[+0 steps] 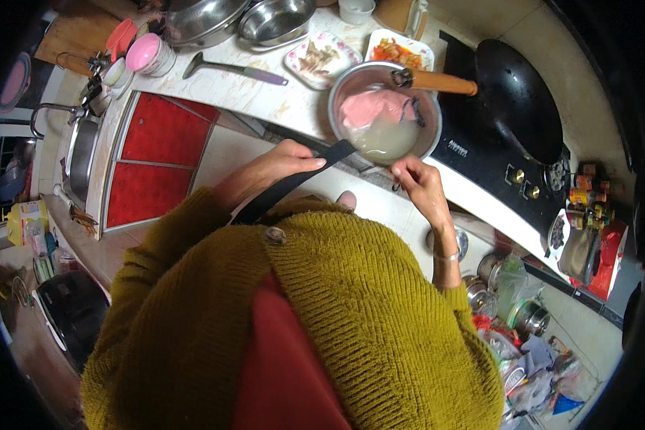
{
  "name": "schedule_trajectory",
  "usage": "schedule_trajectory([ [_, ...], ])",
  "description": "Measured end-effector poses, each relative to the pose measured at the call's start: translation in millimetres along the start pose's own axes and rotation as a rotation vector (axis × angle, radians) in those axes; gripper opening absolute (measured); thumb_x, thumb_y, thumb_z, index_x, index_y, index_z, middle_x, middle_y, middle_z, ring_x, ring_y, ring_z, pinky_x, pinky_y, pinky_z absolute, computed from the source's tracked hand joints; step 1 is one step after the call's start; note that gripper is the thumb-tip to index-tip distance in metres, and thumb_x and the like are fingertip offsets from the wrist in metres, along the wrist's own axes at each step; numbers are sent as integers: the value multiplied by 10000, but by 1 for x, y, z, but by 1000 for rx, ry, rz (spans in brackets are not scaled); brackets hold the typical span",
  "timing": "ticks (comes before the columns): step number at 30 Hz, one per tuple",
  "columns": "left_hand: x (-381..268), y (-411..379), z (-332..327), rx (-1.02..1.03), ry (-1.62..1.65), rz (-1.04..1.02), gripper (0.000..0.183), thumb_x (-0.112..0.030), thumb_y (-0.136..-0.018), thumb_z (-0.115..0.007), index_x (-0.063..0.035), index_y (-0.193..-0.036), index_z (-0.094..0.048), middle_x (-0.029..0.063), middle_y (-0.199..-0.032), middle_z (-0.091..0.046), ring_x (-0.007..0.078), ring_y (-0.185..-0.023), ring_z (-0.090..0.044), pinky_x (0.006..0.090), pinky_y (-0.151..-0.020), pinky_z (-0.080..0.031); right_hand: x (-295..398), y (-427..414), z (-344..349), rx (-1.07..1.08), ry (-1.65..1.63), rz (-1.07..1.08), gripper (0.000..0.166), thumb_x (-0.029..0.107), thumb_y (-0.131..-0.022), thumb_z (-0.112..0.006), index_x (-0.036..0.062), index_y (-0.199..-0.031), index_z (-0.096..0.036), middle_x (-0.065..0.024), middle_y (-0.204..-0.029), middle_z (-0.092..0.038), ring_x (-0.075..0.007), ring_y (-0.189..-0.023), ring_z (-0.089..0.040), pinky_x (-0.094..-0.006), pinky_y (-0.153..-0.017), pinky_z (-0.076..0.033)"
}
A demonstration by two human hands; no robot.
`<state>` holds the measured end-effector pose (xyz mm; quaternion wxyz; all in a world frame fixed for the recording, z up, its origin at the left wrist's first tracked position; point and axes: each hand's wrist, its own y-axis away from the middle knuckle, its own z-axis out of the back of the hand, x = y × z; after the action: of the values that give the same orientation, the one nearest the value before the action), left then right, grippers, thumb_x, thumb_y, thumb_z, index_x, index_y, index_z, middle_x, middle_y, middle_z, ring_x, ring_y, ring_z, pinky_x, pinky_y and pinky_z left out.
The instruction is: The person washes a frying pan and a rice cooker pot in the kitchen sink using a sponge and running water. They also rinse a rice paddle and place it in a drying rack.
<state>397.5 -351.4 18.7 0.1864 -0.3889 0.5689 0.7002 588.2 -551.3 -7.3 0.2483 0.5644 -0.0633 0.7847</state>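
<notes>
My left hand [287, 161] pinches a black strap [330, 155] between thumb and fingers. The strap runs from my waist up to the near rim of a metal pot [438, 121]. My right hand [422, 188] is just below that rim, thumb and fingertips together; a small dark ring-like thing hangs by them, and whether they grip it I cannot tell. In the pot lie cloudy liquid [387, 141] and a pink cloth [371, 107] with a dark edge. A wok's wooden handle [443, 83] reaches over the pot.
A black wok [518, 102] sits on the gas hob [475, 140] at the right. Behind the pot are two plates of food [318, 59], [400, 51]. A ladle [236, 70], steel bowls [274, 24] and pink cups [150, 54] stand on the counter; bagged goods [537, 365] lie lower right.
</notes>
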Motion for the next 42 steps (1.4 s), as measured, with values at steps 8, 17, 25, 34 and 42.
schedule_trajectory([
  [8,79,-32,40,47,247,-172,125,-78,-734,-646,-28,-846,-621,-2,-749,-591,70,-649,-505,193,-572,-372,41,-23,-78,75,721,503,566,22,-625,-684,102,-1162,-526,-123,-941,-488,-288,-895,-518,-382,-740,-464],
  [17,77,-14,67,-85,342,-214,111,-18,-688,-641,-7,-793,-605,20,-757,-577,95,-689,-505,214,-606,-379,33,-62,-159,-34,716,682,177,46,-649,-620,11,-812,-562,-117,-800,-479,-277,-767,-491,-371,-644,-438],
  [25,63,-12,85,90,447,-396,96,25,-728,-582,31,-821,-602,44,-761,-589,108,-707,-535,211,-652,-417,59,-65,-119,-79,985,776,107,64,-684,-550,55,-782,-508,-71,-727,-496,-240,-724,-512,-352,-617,-429],
  [34,100,-32,123,-218,81,-343,84,-10,-709,-572,-4,-785,-606,32,-702,-585,117,-655,-539,244,-605,-431,26,-75,-35,-127,1021,501,238,-9,-646,-519,34,-880,-532,-123,-779,-601,-260,-768,-601,-366,-624,-483],
  [42,170,-91,150,-514,-648,-380,162,-109,-738,-544,50,-768,-548,189,-647,-521,314,-635,-535,404,-576,-407,-41,-131,-12,-55,1053,-15,556,336,-815,-557,225,-1309,-330,-209,-1247,-340,-441,-1070,-420,-503,-773,-460],
])
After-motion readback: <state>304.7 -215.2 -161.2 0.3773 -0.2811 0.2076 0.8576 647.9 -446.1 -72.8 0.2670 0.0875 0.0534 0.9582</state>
